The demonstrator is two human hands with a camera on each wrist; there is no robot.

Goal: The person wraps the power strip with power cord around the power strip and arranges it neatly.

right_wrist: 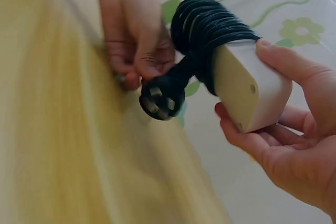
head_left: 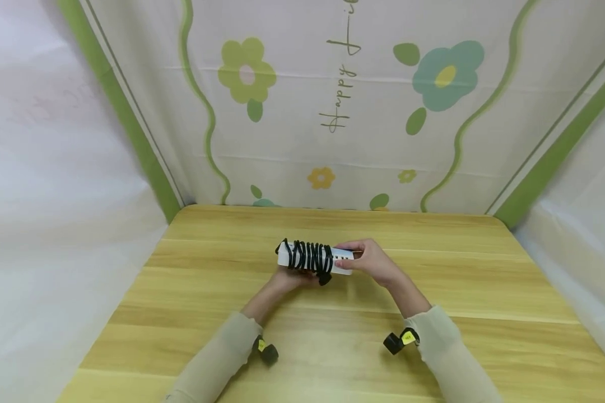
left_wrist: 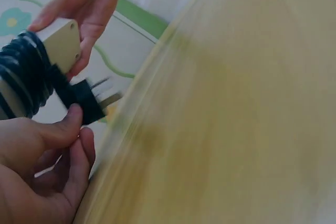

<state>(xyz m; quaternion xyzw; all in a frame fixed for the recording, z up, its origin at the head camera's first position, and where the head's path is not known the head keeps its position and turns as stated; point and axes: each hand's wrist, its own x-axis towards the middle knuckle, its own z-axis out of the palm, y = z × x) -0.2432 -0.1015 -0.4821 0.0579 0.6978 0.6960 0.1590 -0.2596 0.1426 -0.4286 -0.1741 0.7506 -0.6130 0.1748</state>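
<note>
A white power strip (head_left: 283, 257) is held up over the table, its black cord (head_left: 310, 256) wound in several turns around the body. My right hand (head_left: 375, 263) grips the bare right end, thumb on one side and fingers on the other, as the right wrist view also shows the strip's end face (right_wrist: 239, 90). Below the strip, my left hand (head_left: 291, 279) pinches the black plug (left_wrist: 86, 103) at the cord's end between thumb and fingers. The plug's metal prongs (left_wrist: 111, 99) point away from the left fingers. In the head view most of the left fingers are hidden behind strip and cord.
A wood-grain table (head_left: 312, 347) spreads beneath both hands. Behind its far edge hangs a white curtain (head_left: 292, 134) printed with flowers and green lines, and pale fabric (head_left: 55, 224) also closes in the sides. Each wrist carries a small black camera (head_left: 394, 343).
</note>
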